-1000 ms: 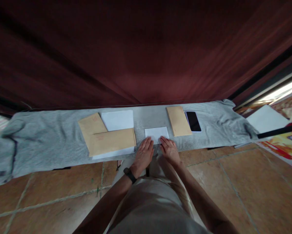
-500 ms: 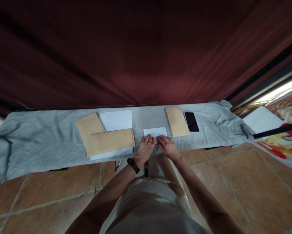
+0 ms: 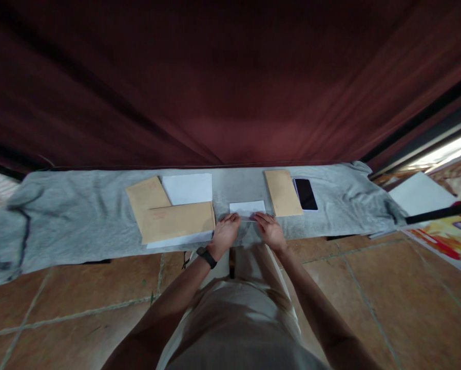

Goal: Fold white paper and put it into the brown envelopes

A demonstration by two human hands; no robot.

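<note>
A small white folded paper (image 3: pixel 248 207) lies on the grey cloth (image 3: pixel 80 221) in front of me. My left hand (image 3: pixel 223 234), with a black wristband, has its fingers curled onto the paper's near left edge. My right hand (image 3: pixel 269 230) grips the near right edge in the same way. The near edge of the paper looks lifted or folded over between the two hands.
Two brown envelopes (image 3: pixel 169 218) overlap white sheets (image 3: pixel 188 187) to the left. Another brown envelope (image 3: pixel 282 192) and a black phone (image 3: pixel 305 193) lie to the right. A dark red curtain (image 3: pixel 230 82) hangs behind. A white sheet (image 3: pixel 419 192) is at far right. Tiled floor (image 3: pixel 369 288) lies below.
Both hands went from lying flat by the paper's near edge to curled fingers gripping that edge. The visible part of the paper has become shorter.
</note>
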